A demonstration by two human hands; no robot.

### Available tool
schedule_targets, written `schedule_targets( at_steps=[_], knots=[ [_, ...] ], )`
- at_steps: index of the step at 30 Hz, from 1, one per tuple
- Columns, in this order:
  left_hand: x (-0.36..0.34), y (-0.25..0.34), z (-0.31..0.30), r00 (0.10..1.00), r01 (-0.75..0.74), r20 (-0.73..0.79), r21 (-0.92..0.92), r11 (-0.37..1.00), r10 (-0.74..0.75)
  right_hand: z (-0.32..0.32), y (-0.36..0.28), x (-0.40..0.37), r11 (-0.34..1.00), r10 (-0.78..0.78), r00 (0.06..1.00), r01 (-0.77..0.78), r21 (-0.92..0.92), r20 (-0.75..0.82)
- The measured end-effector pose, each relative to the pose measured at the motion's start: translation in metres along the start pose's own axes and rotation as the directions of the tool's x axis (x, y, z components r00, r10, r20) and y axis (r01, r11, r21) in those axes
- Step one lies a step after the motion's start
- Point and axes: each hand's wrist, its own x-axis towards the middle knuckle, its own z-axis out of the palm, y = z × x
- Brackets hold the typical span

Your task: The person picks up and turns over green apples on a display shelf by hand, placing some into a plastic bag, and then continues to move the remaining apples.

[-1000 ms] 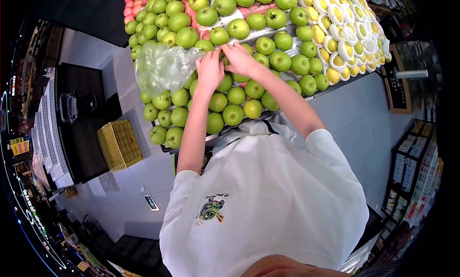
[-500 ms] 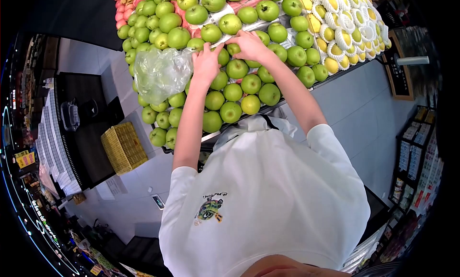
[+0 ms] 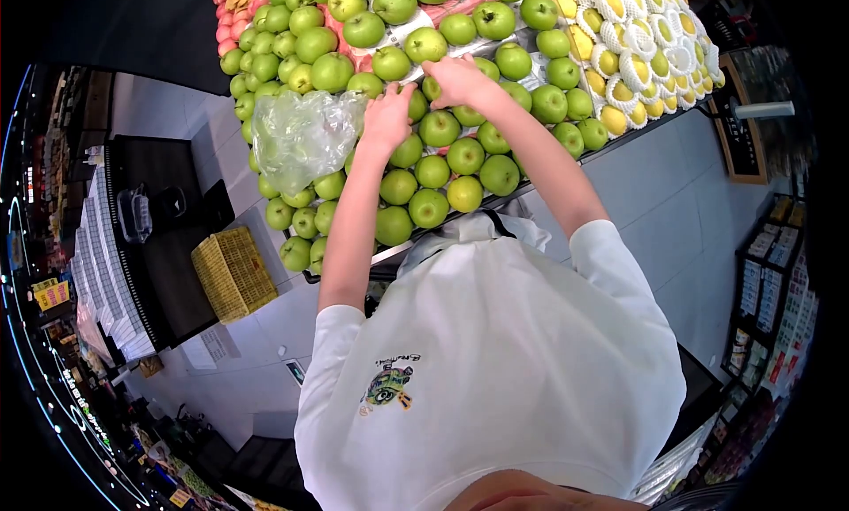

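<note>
Both my hands reach over a sloping display of green apples. My right hand curls its thumb and fingers around a green apple, which still sits among the others. Close by on the left, my left hand points forward with its fingertips slightly apart. It lies between another green apple and a crumpled clear plastic bag. The bag rests on the apples and meets the edge of my left hand; whether the hand grips it cannot be made out.
Yellow fruit in white foam nets fills the display's right side. Pink-red fruit lies at the far left. A yellow woven basket stands left, beside a dark counter. Packed shelves line the right.
The fingertips of my left hand have drawn closer together and shifted slightly right. My right hand stays around the same apple. The whole view has shifted slightly.
</note>
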Motion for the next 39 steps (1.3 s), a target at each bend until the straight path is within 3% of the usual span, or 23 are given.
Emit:
schedule_targets(
  at_steps=[4,7,9,13,17,19,22,29,31,39],
  knots=[
    [-0.002,0.008,-0.009,0.999,0.033,0.014,0.020,0.999,-0.034,0.007,0.002,0.007,1.000,0.006,0.999,-0.006,0.000,-0.032],
    [-0.003,0.006,-0.009,1.000,0.025,0.013,0.002,1.000,-0.025,0.008,0.026,0.009,0.993,-0.065,0.998,0.067,0.098,-0.027],
    [-0.002,0.004,-0.009,1.000,0.012,0.003,-0.022,1.000,-0.012,0.009,0.045,0.007,0.925,-0.186,0.972,0.222,0.307,-0.144],
    [0.000,0.001,-0.008,0.999,-0.030,0.012,-0.055,0.998,0.030,0.009,0.066,0.016,0.863,-0.276,0.953,0.302,0.405,-0.124],
    [0.004,0.000,-0.005,0.997,-0.070,0.016,-0.022,0.997,0.071,0.008,0.064,0.016,0.881,-0.255,0.962,0.272,0.388,-0.096],
    [0.005,-0.002,-0.003,0.997,-0.075,0.016,-0.022,0.997,0.075,-0.004,0.051,0.005,0.971,-0.131,0.990,0.138,0.197,-0.051],
    [-0.001,-0.001,0.002,0.998,-0.061,-0.018,-0.055,0.997,0.060,0.006,0.056,0.005,0.965,-0.167,0.971,0.198,0.175,-0.173],
    [-0.005,-0.005,0.017,0.988,-0.085,-0.132,-0.056,0.995,0.077,0.009,0.057,0.004,0.945,-0.187,0.966,0.227,0.237,-0.179],
    [-0.005,-0.008,0.018,0.971,-0.155,-0.191,-0.062,0.986,0.140,0.006,0.059,0.005,0.932,-0.155,0.980,0.188,0.310,-0.129],
    [-0.007,-0.010,0.010,0.988,-0.118,-0.114,-0.162,0.980,0.100,0.003,0.044,-0.012,0.983,-0.101,0.983,0.123,0.139,-0.152]
  ],
)
